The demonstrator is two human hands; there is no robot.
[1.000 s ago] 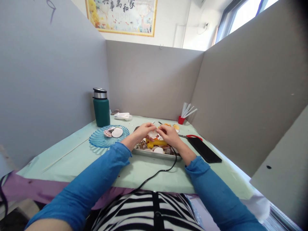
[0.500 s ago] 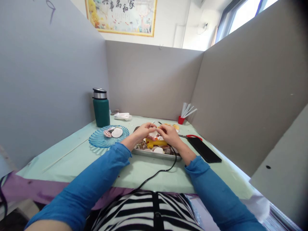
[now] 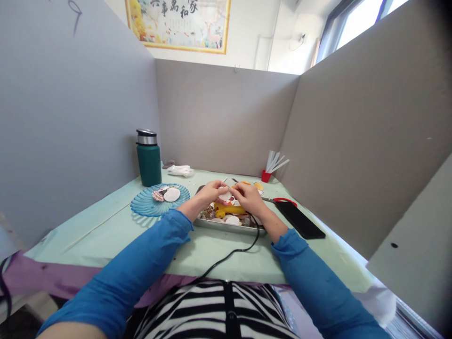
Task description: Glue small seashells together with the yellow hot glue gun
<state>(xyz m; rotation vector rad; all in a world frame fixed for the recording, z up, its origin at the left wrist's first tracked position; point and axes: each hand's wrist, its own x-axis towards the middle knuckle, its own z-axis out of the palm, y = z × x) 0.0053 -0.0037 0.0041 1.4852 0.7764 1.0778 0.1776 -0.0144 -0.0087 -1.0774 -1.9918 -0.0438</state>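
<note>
Over the metal tray (image 3: 226, 227), my left hand (image 3: 211, 192) is closed on a white round disc (image 3: 225, 194). My right hand (image 3: 248, 195) meets it at the disc's right edge, thumb and fingertips pinched together. Whatever is between those right fingertips is too small to make out. Below both hands a yellow glue gun (image 3: 229, 210) lies in the tray among several shells and pebbles. Its black cord (image 3: 226, 258) runs over the tray's near rim toward my lap. Another white disc (image 3: 233, 220) rests at the tray's front.
On the left, a blue fluted plate (image 3: 139, 207) holds shells and a white disc, with a green bottle (image 3: 149, 162) behind. At right are a black flat slab (image 3: 299, 219), red-handled scissors (image 3: 287, 201) and a red cup (image 3: 266, 176) of white sticks. Grey partitions (image 3: 226, 117) enclose the table.
The white disc has turned slightly and shows more of its face. Both hands stay in nearly the same place, with only small finger movement.
</note>
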